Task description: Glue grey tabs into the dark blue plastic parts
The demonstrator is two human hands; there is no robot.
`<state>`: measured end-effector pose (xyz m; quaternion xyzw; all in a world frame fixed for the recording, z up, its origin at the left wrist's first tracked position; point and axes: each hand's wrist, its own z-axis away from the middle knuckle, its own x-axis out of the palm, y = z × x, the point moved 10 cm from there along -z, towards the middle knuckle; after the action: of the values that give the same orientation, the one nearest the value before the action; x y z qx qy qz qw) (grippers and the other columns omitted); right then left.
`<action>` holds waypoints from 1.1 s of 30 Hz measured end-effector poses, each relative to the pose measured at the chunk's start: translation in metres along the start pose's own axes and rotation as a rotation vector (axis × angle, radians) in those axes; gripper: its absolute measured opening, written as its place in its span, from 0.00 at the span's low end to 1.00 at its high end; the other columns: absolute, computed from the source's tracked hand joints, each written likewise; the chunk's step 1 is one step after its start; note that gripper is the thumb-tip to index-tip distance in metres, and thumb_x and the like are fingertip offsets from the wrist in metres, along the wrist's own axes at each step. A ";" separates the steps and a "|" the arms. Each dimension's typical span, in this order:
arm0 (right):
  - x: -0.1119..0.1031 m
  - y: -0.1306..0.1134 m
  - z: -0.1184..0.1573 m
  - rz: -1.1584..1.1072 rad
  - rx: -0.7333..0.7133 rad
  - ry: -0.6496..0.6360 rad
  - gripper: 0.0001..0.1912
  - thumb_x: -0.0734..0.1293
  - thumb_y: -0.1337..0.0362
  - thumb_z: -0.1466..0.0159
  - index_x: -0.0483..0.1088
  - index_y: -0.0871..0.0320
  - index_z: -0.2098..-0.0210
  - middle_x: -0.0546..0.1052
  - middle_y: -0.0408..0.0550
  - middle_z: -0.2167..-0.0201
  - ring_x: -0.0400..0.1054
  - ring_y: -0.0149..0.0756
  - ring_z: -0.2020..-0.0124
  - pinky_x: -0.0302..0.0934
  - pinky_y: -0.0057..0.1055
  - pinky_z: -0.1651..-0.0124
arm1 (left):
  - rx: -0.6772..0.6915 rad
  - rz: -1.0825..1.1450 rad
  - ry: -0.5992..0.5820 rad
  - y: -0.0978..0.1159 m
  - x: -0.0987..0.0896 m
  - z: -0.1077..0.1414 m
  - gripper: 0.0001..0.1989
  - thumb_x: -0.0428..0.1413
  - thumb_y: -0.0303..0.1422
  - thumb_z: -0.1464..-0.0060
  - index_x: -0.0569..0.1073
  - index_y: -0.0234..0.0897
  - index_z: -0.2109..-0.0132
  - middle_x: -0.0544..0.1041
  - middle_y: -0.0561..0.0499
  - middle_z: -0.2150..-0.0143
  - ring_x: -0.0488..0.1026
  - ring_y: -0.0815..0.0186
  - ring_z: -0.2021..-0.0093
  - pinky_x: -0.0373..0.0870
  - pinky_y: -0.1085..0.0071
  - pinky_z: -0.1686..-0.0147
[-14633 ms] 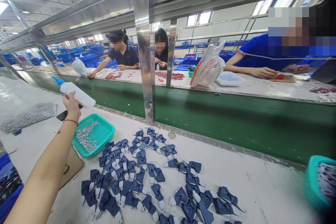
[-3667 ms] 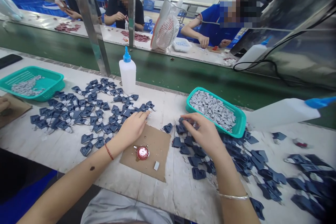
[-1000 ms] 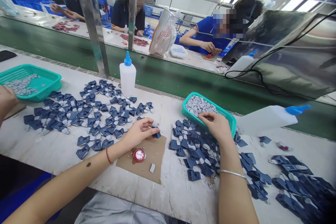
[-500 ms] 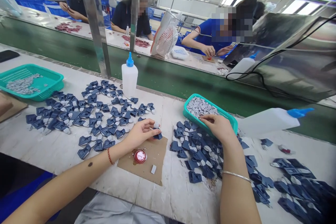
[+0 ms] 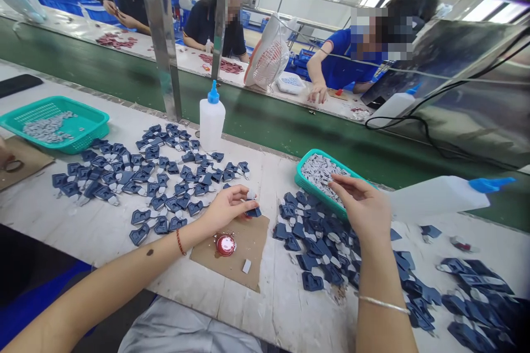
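Head cam, navy pc [image 5: 254,212] in L hand [image 5: 227,208], basket [image 5: 318,195] by R hand [image 5: 367,207]

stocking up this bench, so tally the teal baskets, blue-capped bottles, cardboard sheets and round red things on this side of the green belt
Teal baskets: 2
Blue-capped bottles: 2
Cardboard sheets: 2
Round red thing: 1
Total: 7

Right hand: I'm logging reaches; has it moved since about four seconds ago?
Yes: the right hand moved rightward, fingertips going from left of the right green basket to over it.
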<state>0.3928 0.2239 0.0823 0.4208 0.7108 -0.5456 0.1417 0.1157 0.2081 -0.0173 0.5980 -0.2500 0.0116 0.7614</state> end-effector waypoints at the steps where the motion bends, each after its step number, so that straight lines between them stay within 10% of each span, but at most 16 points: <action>1: 0.002 -0.016 0.007 -0.039 -0.027 -0.012 0.15 0.68 0.52 0.40 0.77 0.54 0.59 0.80 0.52 0.60 0.75 0.46 0.58 0.69 0.42 0.53 | 0.006 0.010 0.008 0.001 -0.001 0.000 0.26 0.70 0.46 0.63 0.70 0.34 0.63 0.76 0.52 0.67 0.74 0.70 0.73 0.72 0.74 0.73; 4: 0.021 -0.075 0.034 -0.140 -0.139 -0.125 0.09 0.70 0.55 0.41 0.78 0.50 0.64 0.80 0.47 0.62 0.74 0.43 0.58 0.69 0.39 0.52 | 0.024 0.043 0.051 0.006 -0.007 -0.002 0.25 0.69 0.46 0.62 0.69 0.35 0.64 0.74 0.54 0.67 0.73 0.72 0.75 0.72 0.74 0.73; 10: 0.107 -0.164 0.121 -0.343 -0.341 -0.814 0.05 0.69 0.64 0.36 0.78 0.51 0.63 0.78 0.46 0.62 0.73 0.36 0.60 0.66 0.31 0.56 | 0.041 0.099 0.117 0.009 -0.018 -0.004 0.26 0.69 0.46 0.62 0.66 0.36 0.64 0.73 0.56 0.67 0.74 0.72 0.75 0.72 0.73 0.71; 15: 0.138 -0.158 0.142 -0.263 -0.290 -0.974 0.06 0.69 0.69 0.37 0.78 0.53 0.64 0.77 0.45 0.64 0.71 0.34 0.60 0.64 0.30 0.56 | 0.024 0.104 0.118 0.007 -0.019 -0.005 0.26 0.69 0.46 0.62 0.67 0.35 0.64 0.74 0.54 0.66 0.73 0.72 0.76 0.73 0.71 0.70; 33: 0.149 -0.152 0.151 -0.327 -0.202 -1.020 0.05 0.69 0.66 0.37 0.80 0.55 0.66 0.77 0.47 0.65 0.71 0.34 0.64 0.63 0.29 0.62 | 0.072 0.096 0.037 0.007 -0.012 -0.006 0.21 0.71 0.38 0.62 0.71 0.33 0.65 0.74 0.51 0.63 0.75 0.68 0.66 0.74 0.69 0.64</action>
<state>0.1494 0.1474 0.0291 -0.0289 0.6569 -0.6246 0.4214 0.1053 0.2188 -0.0163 0.6119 -0.2638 0.0682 0.7425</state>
